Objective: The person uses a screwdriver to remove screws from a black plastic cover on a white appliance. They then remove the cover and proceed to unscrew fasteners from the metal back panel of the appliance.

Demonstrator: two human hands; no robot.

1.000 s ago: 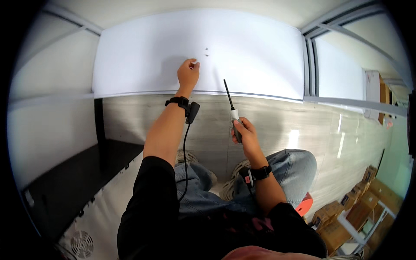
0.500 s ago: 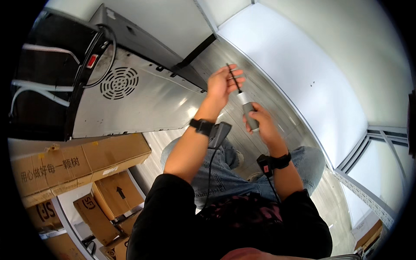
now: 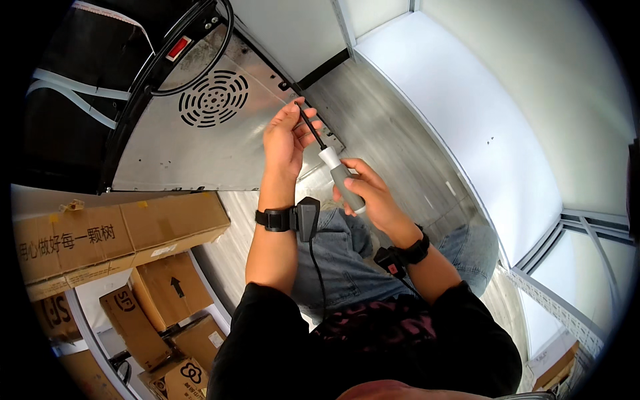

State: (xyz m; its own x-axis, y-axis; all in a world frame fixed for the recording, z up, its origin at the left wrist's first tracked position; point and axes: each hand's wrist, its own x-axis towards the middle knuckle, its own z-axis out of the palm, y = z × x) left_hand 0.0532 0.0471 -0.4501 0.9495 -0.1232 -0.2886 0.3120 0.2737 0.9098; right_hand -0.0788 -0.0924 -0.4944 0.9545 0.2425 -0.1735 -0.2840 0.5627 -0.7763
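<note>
Gripped the screwdriver (image 3: 329,157) in the right hand (image 3: 371,196), with fingers and thumb closed round its grey handle (image 3: 346,181). Held it in the air in front of the lap, tilted, with the dark shaft (image 3: 311,126) pointing away and to the left. Had the left hand (image 3: 283,143) raised at the far end of the shaft, partly open, with loosely curled, slightly parted fingers around the tip. Could not tell touching from merely being close there, nor whether to count anything small as pinched. Wore a black strap on each wrist, left (image 3: 277,219) and right (image 3: 415,251). Saw a metal panel (image 3: 157,157) beyond and to the left of the left hand, with a round vent (image 3: 213,99) in it, and near that a red switch (image 3: 178,48) and a looped black cable (image 3: 231,30). Had a long carton (image 3: 150,230) below the panel at the left, above smaller boxes (image 3: 170,290). Saw small dark bits (image 3: 491,140) on the white shelf (image 3: 460,110) at the right, well apart from both hands.
</note>
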